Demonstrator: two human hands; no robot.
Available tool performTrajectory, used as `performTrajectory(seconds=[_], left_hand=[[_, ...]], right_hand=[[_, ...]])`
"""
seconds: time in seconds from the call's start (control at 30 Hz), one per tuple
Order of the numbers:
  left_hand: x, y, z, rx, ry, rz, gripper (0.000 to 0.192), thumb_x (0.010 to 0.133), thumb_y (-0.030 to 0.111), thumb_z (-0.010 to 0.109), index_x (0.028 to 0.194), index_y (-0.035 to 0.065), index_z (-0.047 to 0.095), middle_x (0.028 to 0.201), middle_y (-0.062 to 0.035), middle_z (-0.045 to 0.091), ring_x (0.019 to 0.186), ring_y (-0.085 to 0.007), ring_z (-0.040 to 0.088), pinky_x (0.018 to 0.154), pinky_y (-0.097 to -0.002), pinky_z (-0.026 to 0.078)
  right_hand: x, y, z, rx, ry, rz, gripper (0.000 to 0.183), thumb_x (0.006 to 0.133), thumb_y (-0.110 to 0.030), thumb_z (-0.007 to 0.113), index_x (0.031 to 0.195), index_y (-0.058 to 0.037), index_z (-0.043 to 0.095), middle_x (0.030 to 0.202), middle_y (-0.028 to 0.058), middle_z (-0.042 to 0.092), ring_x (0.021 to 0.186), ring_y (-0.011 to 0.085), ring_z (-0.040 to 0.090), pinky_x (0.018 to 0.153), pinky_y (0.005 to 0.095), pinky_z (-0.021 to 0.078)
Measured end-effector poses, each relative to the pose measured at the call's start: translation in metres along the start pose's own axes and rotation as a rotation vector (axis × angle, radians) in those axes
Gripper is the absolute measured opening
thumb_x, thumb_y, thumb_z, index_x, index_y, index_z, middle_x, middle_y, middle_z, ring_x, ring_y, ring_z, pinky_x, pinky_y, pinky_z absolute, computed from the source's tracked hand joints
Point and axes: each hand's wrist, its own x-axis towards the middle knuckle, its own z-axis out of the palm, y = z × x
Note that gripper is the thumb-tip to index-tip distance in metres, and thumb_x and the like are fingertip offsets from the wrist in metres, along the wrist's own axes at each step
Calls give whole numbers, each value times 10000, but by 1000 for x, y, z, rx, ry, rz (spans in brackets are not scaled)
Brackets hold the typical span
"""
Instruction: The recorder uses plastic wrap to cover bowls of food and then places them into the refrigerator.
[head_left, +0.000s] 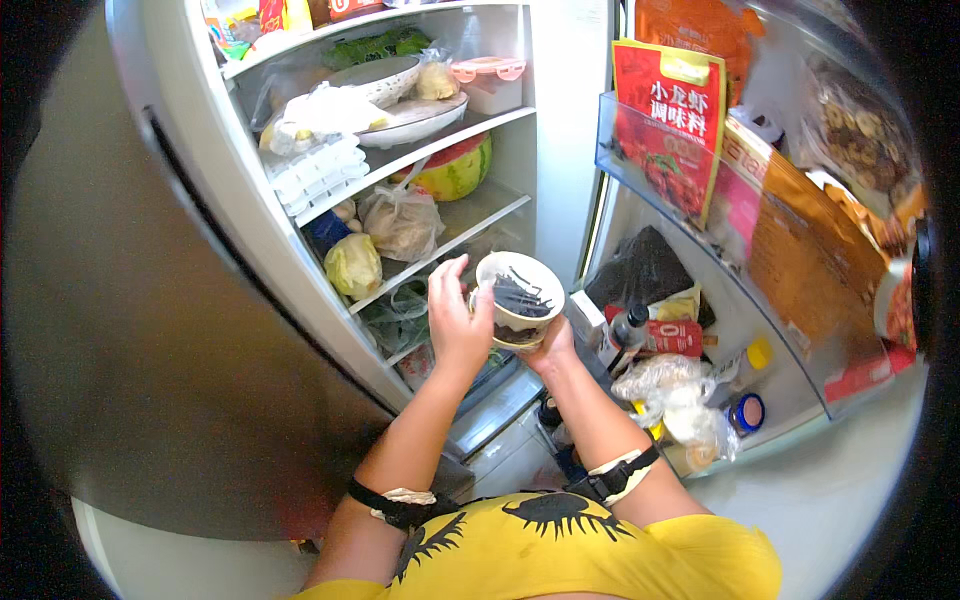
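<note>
A white-rimmed round tub (519, 298) with dark contents stands out before the open refrigerator, held between both hands. My left hand (459, 315) is at its left side, the thumb pressed near the rim and the fingers raised. My right hand (553, 346) grips it from below and the right, with its fingers partly hidden behind the tub. Past the hands, the refrigerator's shelves hold a cut watermelon (454, 171), a tied plastic bag (403, 221) and a pale cabbage (353, 265).
On the upper shelf are a white oval dish (416, 120), a lidded plastic box (489, 84) and a clear egg tray (319, 172). The open door's bins carry a red seasoning packet (670, 135), a dark-capped bottle (624, 336) and a blue-lidded jar (747, 413). A closed door panel (187, 315) stands left.
</note>
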Motion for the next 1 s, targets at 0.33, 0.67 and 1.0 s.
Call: performTrajectory(seconds=[0.33,0.67,1.0], left_hand=[[55,-40,27,-467,-307,-590,363,912,284,341,1102,17,498,837,-100,625,610,-166,620,500,-255,451],[96,-35,17,-648,-354,-742,385,859,189,261,1123,4,473,888,-151,623,571,-229,625,461,-279,469],[242,35,18,-741,-226,-530,376,899,171,273,1147,17,510,956,-156,622,617,-226,632,487,-242,525]], right_hand=[[71,-16,25,-174,72,-82,367,919,-284,354,1134,-43,528,1138,102,558,1030,234,538,893,364,431],[81,-27,43,-245,93,-206,332,929,-235,328,1174,-65,475,1159,86,524,1080,227,495,940,382,387],[70,-38,35,-231,78,-212,314,934,-206,331,1189,-78,463,1132,84,536,1039,218,530,888,383,431]])
